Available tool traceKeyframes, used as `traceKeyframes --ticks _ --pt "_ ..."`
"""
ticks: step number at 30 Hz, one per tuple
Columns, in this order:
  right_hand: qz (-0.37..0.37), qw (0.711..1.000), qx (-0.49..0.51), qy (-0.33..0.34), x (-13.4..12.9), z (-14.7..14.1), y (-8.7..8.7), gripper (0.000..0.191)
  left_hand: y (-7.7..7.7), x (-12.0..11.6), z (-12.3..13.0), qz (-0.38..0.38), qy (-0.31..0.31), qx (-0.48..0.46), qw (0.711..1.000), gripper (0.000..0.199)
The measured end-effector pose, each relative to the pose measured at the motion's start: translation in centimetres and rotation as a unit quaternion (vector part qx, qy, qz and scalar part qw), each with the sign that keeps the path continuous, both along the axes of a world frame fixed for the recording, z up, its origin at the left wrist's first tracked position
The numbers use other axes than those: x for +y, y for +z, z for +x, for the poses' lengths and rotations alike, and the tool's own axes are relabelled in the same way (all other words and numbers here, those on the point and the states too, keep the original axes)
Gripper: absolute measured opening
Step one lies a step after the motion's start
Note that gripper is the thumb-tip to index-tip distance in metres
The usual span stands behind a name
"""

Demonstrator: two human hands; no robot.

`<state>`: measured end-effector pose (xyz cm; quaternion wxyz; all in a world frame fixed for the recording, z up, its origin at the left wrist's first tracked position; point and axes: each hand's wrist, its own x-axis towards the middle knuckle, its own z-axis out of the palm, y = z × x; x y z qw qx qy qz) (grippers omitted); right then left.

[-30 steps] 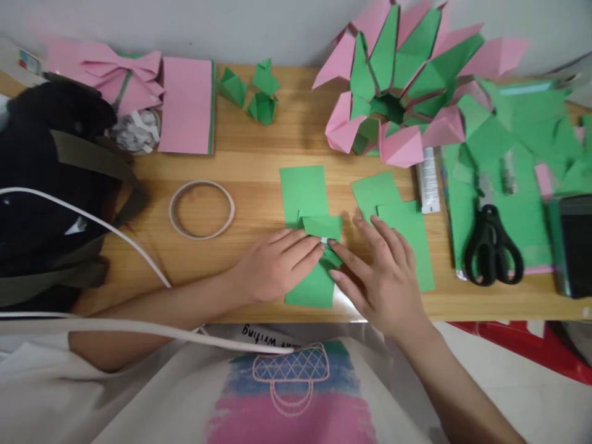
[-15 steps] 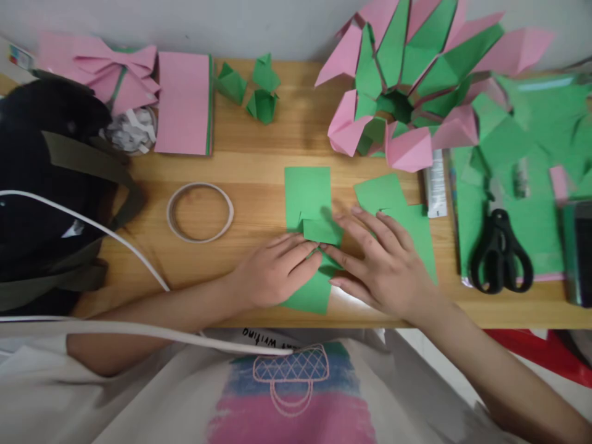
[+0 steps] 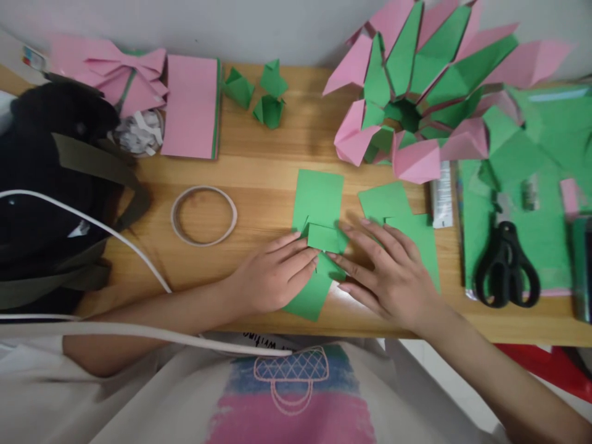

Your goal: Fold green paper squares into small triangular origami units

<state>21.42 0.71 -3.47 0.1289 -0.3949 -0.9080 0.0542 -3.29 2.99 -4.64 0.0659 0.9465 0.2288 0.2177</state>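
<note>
A folded piece of green paper (image 3: 322, 237) lies on top of a longer green paper strip (image 3: 318, 191), between my two hands. My left hand (image 3: 280, 272) has its fingers close together, with the tips and thumb gripping the piece's left and near edge. From the other side, my right hand (image 3: 391, 268) reaches in with spread fingers, its index tip touching the near edge of the folded piece. More green paper (image 3: 419, 243) lies partly beneath my right hand. The fingers hide part of the fold.
A large pink-and-green paper flower (image 3: 407, 117) stands at the back right. Black scissors (image 3: 507, 268) and a white tube (image 3: 441, 196) lie at the right. A tape roll (image 3: 234, 216), a pink paper stack (image 3: 190, 108), small green paper cups (image 3: 269, 111) and a black bag (image 3: 41, 148) are leftward.
The green strip has turned slightly, its far end now leaning right. Both hands stay close to the fold, with small finger shifts. The whole view has slid a little.
</note>
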Motion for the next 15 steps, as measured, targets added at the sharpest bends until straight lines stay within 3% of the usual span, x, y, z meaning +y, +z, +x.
traceKeyframes --ticks 6,12,15 --pt "0.022 0.999 0.048 -0.014 -1.0 0.4 0.1 0.024 -0.5 0.3 0.2 0.004 0.010 -0.026 1.000 0.020" --pt "-0.013 0.971 0.171 -0.169 -1.9 -2.2 -0.5 0.010 -0.4 0.8 -0.2 -0.029 -0.015 -0.063 0.997 0.024" --pt "-0.023 0.962 0.197 -0.186 -1.8 -3.0 -0.4 0.009 0.3 0.7 -0.8 -0.030 0.009 -0.106 0.994 0.024"
